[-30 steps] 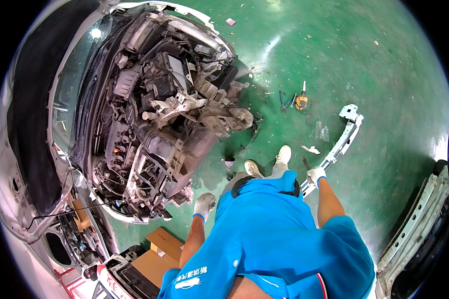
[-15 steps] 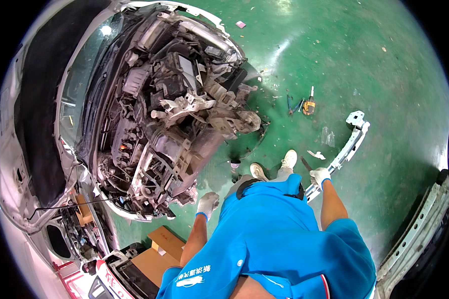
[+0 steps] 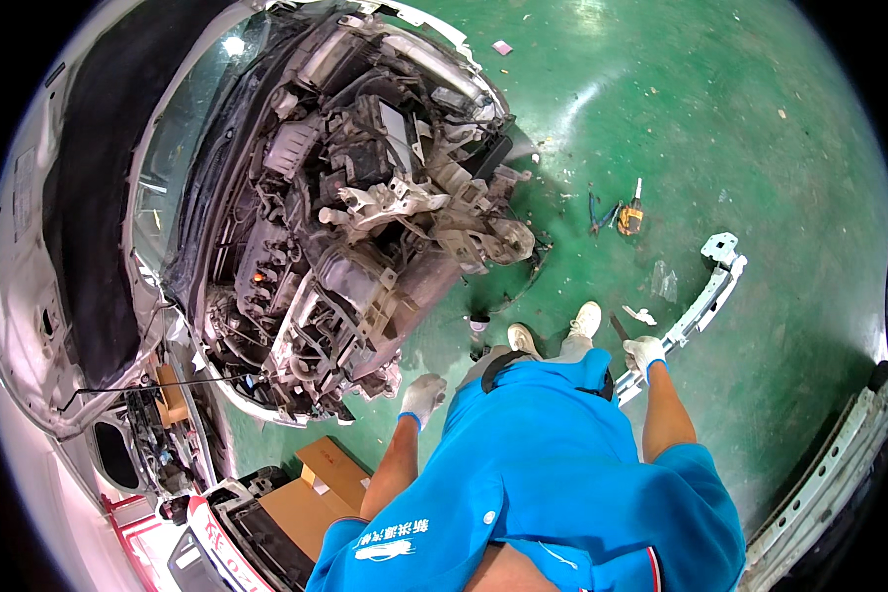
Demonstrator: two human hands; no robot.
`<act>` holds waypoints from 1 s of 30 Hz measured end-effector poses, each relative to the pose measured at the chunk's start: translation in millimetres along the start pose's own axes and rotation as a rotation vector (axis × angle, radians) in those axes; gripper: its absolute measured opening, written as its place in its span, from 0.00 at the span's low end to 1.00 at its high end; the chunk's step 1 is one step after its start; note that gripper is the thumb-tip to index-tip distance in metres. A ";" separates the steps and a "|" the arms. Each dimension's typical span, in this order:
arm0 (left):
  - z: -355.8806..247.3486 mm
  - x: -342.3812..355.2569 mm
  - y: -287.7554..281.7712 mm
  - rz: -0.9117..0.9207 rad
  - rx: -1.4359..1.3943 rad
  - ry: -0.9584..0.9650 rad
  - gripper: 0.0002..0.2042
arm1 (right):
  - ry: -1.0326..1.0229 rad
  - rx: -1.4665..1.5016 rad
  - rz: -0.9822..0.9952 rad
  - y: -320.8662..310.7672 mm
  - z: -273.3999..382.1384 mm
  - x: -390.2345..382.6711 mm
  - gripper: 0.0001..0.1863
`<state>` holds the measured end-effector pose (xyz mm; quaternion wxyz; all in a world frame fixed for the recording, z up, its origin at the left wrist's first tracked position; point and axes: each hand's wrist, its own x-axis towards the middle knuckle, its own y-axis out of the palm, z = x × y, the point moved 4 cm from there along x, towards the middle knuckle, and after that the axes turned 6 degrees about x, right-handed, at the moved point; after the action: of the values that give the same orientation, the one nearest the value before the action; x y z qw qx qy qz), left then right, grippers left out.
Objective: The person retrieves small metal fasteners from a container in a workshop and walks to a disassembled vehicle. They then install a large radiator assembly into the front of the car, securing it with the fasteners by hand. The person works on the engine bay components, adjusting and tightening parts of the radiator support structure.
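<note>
My right hand (image 3: 644, 355), in a white glove, is closed around a thin, dark, flat strip (image 3: 619, 327) that sticks out past the fingers; its kind is unclear. Below that hand a curved silver bumper beam (image 3: 705, 301) lies on the floor, its near end partly hidden by my hand and body. My left hand (image 3: 424, 397), also gloved, hangs beside my hip with curled fingers, and nothing shows in it. It is nearest to the front of a car with an exposed engine bay (image 3: 335, 227), apart from it.
A yellow-and-black power tool (image 3: 631, 215) and blue-handled pliers (image 3: 602, 219) lie on the green floor (image 3: 760, 158). Clear plastic (image 3: 664, 281) lies by the beam. Cardboard (image 3: 311, 503) is at lower left, a long metal part (image 3: 824, 469) at far right. The raised hood (image 3: 84, 217) stands left.
The car, tools and beam all sit slightly farther right in the view. My right hand keeps its hold on the dark strip, and my left hand stays curled at my side.
</note>
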<state>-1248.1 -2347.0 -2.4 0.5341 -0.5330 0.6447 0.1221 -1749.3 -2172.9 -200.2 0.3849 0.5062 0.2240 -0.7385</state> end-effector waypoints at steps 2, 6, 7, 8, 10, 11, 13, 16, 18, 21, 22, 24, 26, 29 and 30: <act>2.0 0.0 -0.6 0.001 0.011 -0.002 0.22 | 0.002 0.007 0.013 3.2 5.5 -3.6 0.10; 11.0 6.7 -2.8 0.018 0.015 -0.003 0.22 | -0.002 -0.032 0.019 5.6 8.2 -4.1 0.09; 7.8 4.8 -1.5 0.021 0.006 -0.003 0.22 | 0.004 -0.037 0.001 6.3 8.4 -4.0 0.09; 4.9 2.8 -0.2 0.014 0.009 -0.002 0.22 | 0.010 -0.042 -0.017 6.5 7.8 -3.2 0.09; 0.7 -2.1 0.0 -0.007 0.012 -0.001 0.22 | 0.018 -0.044 -0.032 7.6 5.8 -0.4 0.09; 2.0 -1.5 -1.8 -0.003 0.012 0.004 0.21 | 0.020 -0.041 -0.029 8.9 5.0 1.4 0.08; 0.7 -0.8 -3.1 0.009 0.013 0.015 0.21 | 0.024 -0.013 -0.024 9.9 1.9 5.1 0.08; -6.9 -7.2 -1.6 -0.017 0.002 0.012 0.21 | 0.026 0.035 -0.018 10.1 -3.3 9.7 0.06; -4.7 -6.4 -3.8 -0.036 0.005 0.011 0.20 | 0.020 0.036 -0.017 11.8 -3.7 11.9 0.05; -9.9 -6.1 -1.0 -0.035 0.012 0.009 0.19 | 0.056 0.138 0.062 6.7 -9.7 21.9 0.06; -11.3 -7.8 -2.5 -0.041 0.014 0.005 0.19 | 0.065 0.100 0.039 9.7 -6.4 20.4 0.08; -2.0 -2.8 -7.2 -0.014 -0.008 0.033 0.19 | -0.008 -0.048 -0.036 17.7 4.9 5.3 0.08; 1.7 -2.3 -5.0 -0.004 -0.037 0.028 0.19 | -0.020 -0.114 -0.077 9.4 5.3 3.9 0.08; 1.8 -5.5 -3.8 0.017 -0.053 0.012 0.18 | -0.032 -0.217 -0.150 6.2 0.7 16.1 0.11; 0.2 -8.1 -1.5 0.026 -0.047 0.009 0.18 | -0.047 -0.240 -0.173 2.7 -7.9 27.9 0.11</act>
<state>-1247.9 -2343.0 4.8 0.5170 -0.5376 0.6508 0.1419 -1747.9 -2178.4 -228.8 0.3826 0.4180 0.3446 -0.7484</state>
